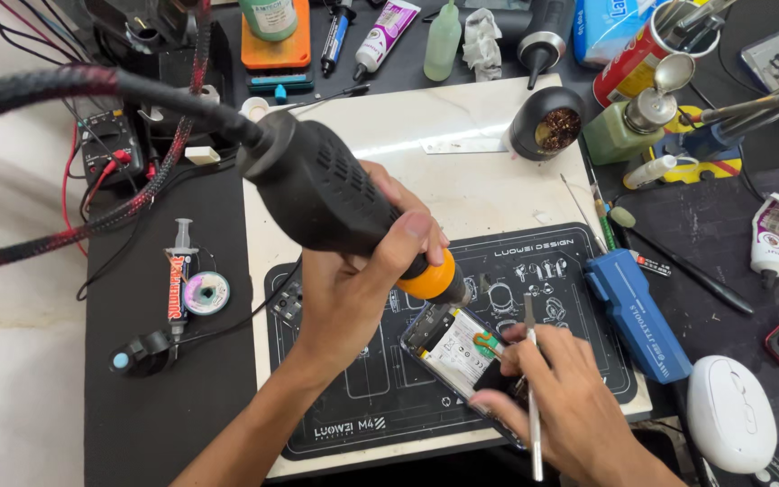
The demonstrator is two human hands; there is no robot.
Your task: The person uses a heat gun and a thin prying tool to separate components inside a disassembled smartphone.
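Gripping the big black hot-air handle [326,194], the left hand [353,289] is wrapped tight around it, orange nozzle aimed down at the opened phone [448,347] lying mid-mat near the table's front edge. Right hand [570,406] pinches slim tweezers [532,397] over the phone's lower end.

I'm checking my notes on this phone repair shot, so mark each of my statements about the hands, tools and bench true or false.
1. The left hand holds a black hot-air tool with an orange collar. True.
2. The right hand holds a hammer. False: it holds a thin metal tool.
3. The opened phone lies on a dark work mat. True.
4. A white mouse sits left of the mat. False: it is to the right.
5. A blue case lies right of the phone. True.
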